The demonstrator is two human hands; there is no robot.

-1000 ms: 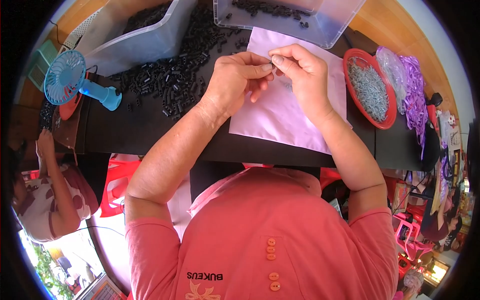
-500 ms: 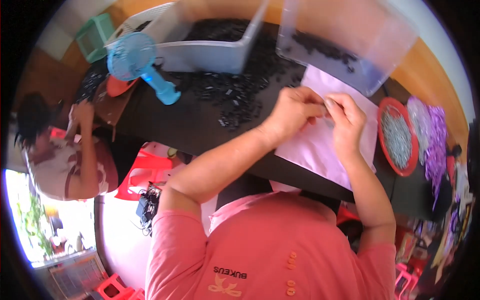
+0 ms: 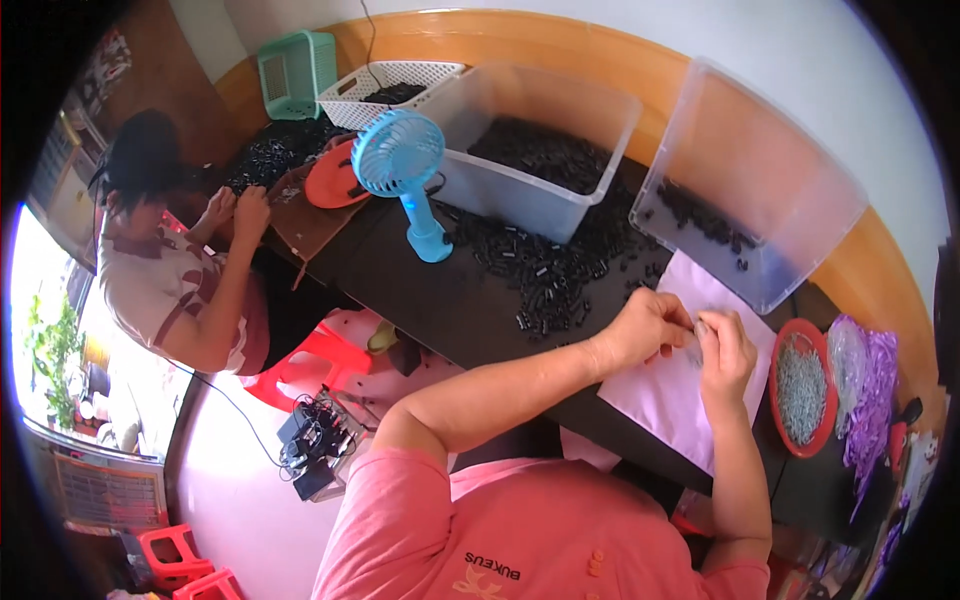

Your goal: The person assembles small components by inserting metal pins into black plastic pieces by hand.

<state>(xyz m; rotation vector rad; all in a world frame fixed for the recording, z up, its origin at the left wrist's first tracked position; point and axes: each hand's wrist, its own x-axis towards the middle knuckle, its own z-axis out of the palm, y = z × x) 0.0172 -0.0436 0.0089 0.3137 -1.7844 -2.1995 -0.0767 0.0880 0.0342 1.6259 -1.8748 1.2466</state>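
Observation:
Over a pink cloth (image 3: 655, 405) on the dark table, my two hands meet fingertip to fingertip. My left hand (image 3: 648, 330) is closed, its thumb and fingers pinched together. My right hand (image 3: 726, 360) pinches too, right beside it. Between the fingertips shows something small and greyish, too blurred to name. Nearest to my right hand stands a red bowl (image 3: 831, 420) with many small silvery metal pieces (image 3: 801, 392) in it. Left of my left hand lies a loose heap of small black tube-like pieces (image 3: 548, 285).
Behind stand a clear plastic bin (image 3: 545, 190) of black pieces and a tipped clear bin (image 3: 765, 190). A blue fan (image 3: 428, 235) is on the table; purple plastic (image 3: 874, 385) lies at right. At left a person (image 3: 185, 280) works by an orange dish (image 3: 338, 178).
The view has shifted, so the table's far side and the co-worker show more fully. My hands stay together over the cloth, with their fingertips slightly further apart.

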